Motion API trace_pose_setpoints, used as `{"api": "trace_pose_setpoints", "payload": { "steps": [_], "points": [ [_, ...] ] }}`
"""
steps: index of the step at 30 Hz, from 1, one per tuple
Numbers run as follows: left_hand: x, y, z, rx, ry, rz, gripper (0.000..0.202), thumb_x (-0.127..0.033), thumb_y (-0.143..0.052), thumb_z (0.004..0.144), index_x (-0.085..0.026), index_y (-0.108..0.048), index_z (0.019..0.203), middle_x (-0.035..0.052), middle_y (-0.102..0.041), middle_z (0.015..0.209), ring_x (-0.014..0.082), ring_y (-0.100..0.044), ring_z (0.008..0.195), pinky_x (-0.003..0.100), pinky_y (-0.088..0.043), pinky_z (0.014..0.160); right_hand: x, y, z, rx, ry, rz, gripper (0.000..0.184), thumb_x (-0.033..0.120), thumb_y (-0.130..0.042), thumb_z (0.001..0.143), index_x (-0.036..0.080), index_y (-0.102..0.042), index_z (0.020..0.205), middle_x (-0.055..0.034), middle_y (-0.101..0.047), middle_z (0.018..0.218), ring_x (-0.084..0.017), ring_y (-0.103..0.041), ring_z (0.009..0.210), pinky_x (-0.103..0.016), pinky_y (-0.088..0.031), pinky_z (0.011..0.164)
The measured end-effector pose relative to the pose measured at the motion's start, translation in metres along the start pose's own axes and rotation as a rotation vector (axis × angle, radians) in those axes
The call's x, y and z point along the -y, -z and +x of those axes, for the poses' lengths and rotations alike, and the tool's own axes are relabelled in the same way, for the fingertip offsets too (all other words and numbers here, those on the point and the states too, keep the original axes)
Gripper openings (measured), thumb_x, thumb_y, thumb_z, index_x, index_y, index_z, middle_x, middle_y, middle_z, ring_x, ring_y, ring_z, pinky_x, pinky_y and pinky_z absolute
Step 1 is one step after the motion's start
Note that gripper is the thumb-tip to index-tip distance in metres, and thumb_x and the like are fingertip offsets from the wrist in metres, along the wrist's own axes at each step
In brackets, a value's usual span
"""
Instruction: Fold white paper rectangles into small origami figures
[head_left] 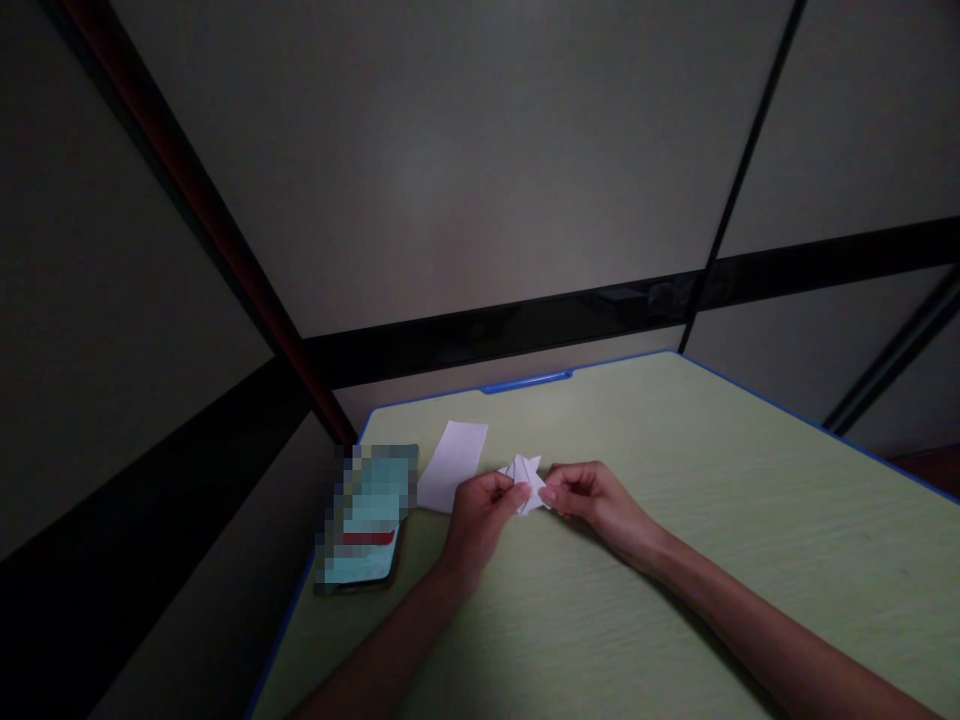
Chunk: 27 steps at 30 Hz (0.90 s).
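Between my hands is a small piece of folded white paper with several pointed corners and visible creases. My left hand grips it from the left, the thumb pressed on its front face. On the other side, my right hand pinches its lower right corner between thumb and fingers. Just behind my left hand, a white sheet of paper lies flat on the table, its near right part covered by that hand.
A phone with a lit, partly blurred screen lies left of the paper. The light green table has a blue edge and a blue strip at its far side. Panelled grey doors with dark bands stand right behind it.
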<state>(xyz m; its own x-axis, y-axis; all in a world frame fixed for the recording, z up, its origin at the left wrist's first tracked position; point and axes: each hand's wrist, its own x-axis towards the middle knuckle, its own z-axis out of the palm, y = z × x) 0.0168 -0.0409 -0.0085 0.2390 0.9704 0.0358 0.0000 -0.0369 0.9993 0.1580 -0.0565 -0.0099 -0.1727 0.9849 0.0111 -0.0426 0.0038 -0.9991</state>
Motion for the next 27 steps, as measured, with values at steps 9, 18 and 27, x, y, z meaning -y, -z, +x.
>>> {"api": "trace_pose_setpoints", "payload": {
  "steps": [9, 18, 27],
  "points": [
    [0.008, 0.003, 0.006, -0.128, -0.104, 0.053, 0.015, -0.026, -0.05, 0.068, -0.013, -0.055, 0.062, 0.0002, -0.055, 0.062, 0.0108, -0.049, 0.063, 0.021, -0.036, 0.062, -0.001, 0.028, 0.004, -0.267, 0.115, -0.747, 0.017, 0.026, -0.048, 0.069, 0.014, -0.055, 0.059, -0.002, -0.05, 0.054, -0.011, -0.041, 0.05, -0.024, -0.029, 0.048],
    [0.008, 0.003, 0.005, -0.084, -0.098, 0.088, 0.008, -0.019, -0.051, 0.064, -0.013, -0.054, 0.061, 0.0001, -0.055, 0.061, 0.0111, -0.05, 0.062, 0.022, -0.037, 0.061, 0.012, 0.019, -0.013, -0.037, 0.533, -1.087, 0.02, 0.014, -0.037, 0.078, 0.014, -0.057, 0.078, -0.0062, -0.056, 0.075, -0.013, -0.051, 0.069, -0.024, -0.041, 0.063],
    [0.011, 0.002, 0.007, -0.06, -0.093, 0.128, 0.008, -0.02, -0.051, 0.064, -0.013, -0.054, 0.063, 0.0004, -0.056, 0.063, 0.0117, -0.052, 0.064, 0.022, -0.039, 0.063, -0.003, 0.004, -0.009, -0.001, 0.41, -1.304, 0.025, 0.026, -0.038, 0.081, 0.013, -0.055, 0.094, -0.0108, -0.058, 0.098, -0.02, -0.049, 0.097, -0.032, -0.04, 0.082]
  ]
}}
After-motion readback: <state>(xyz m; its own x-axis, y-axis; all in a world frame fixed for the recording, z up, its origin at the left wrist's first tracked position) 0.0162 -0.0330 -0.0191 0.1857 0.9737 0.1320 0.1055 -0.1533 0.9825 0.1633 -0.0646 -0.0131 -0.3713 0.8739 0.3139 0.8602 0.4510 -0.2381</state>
